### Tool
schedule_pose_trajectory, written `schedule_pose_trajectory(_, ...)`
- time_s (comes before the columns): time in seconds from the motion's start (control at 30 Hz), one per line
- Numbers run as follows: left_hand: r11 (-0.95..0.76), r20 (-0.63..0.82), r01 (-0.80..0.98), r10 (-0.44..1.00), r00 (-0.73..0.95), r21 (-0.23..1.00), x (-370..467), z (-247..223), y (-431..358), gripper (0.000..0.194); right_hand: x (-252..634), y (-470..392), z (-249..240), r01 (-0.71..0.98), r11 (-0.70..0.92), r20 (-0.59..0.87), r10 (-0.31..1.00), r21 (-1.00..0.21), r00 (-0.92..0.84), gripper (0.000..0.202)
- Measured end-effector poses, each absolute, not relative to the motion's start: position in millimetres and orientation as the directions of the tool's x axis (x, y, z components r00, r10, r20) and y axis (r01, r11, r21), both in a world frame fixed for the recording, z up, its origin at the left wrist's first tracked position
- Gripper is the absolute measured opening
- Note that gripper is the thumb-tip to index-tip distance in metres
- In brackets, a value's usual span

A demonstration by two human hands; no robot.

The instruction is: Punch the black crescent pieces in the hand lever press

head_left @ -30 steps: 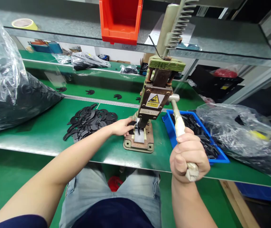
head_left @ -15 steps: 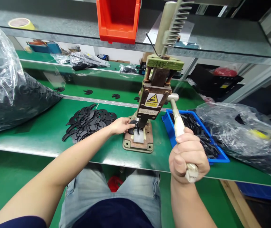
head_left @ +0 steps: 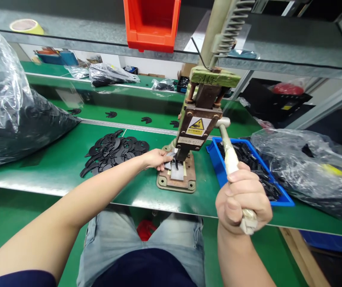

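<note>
At the base of the hand press (head_left: pixel 200 115), my left hand (head_left: pixel 156 159) pinches a dark curved part (head_left: pixel 168 164), whose surface catches the light. The part lies beside the ram, over the press base (head_left: pixel 176 184); the ram's tip partly hides it. My right hand (head_left: pixel 244 199) is wrapped round the taped press lever (head_left: pixel 230 155), right of the press. Left of my left hand lies a pile of black curved parts (head_left: pixel 117 151). A blue bin (head_left: pixel 218 167) with small black parts stands behind my right hand.
A big plastic bag of dark parts (head_left: pixel 24 131) fills the left side, another clear bag (head_left: pixel 308 167) the right. Several black parts lie along the strip behind. Overhead, a shelf (head_left: pixel 84 44) carries a red bin (head_left: pixel 153 40) and yellow tape (head_left: pixel 26 26).
The view has shifted slightly. The part in my left hand has tilted and now looks lighter. My right hand remains on the lever, with little change in its angle.
</note>
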State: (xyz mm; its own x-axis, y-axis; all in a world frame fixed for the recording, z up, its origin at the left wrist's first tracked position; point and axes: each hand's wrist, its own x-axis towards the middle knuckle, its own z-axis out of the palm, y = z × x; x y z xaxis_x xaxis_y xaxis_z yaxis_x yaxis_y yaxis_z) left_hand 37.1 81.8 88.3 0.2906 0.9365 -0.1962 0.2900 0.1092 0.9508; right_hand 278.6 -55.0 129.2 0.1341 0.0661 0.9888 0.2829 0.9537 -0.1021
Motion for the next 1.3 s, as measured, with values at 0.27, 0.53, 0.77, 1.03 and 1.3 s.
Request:
schedule_pose_trajectory(0.27,0.197,-0.220,0.116,0.942,0.253,0.974,43.2,83.4,65.2,0.045,270.5,-42.3,213.7,0.171,0.985,0.983,-0.046,0.016,0.176,0.032)
schedule_pose_trajectory(0.53,-0.017,0.010,0.022,0.956,0.294,1.000,22.5,90.7,22.7,0.053,290.5,-7.3,197.5,0.117,0.941,0.939,0.296,-0.318,0.174,0.045)
schedule_pose_trajectory(0.77,-0.125,0.099,0.059,0.938,0.331,0.990,10.1,108.8,-38.5,0.052,240.2,-25.4,62.3,0.097,0.699,0.686,0.714,-0.708,-0.142,0.030)
schedule_pose_trajectory(1.03,-0.108,0.080,0.058,0.926,0.368,0.992,21.5,112.3,-63.2,0.052,204.2,-41.7,46.9,0.070,0.621,0.613,0.783,-0.780,-0.107,0.022)
schedule_pose_trajectory(1.3,-0.096,0.019,0.194,0.932,0.362,0.976,12.2,114.9,-54.5,0.053,221.2,-39.1,54.6,0.232,0.712,0.662,0.702,-0.663,-0.264,0.016)
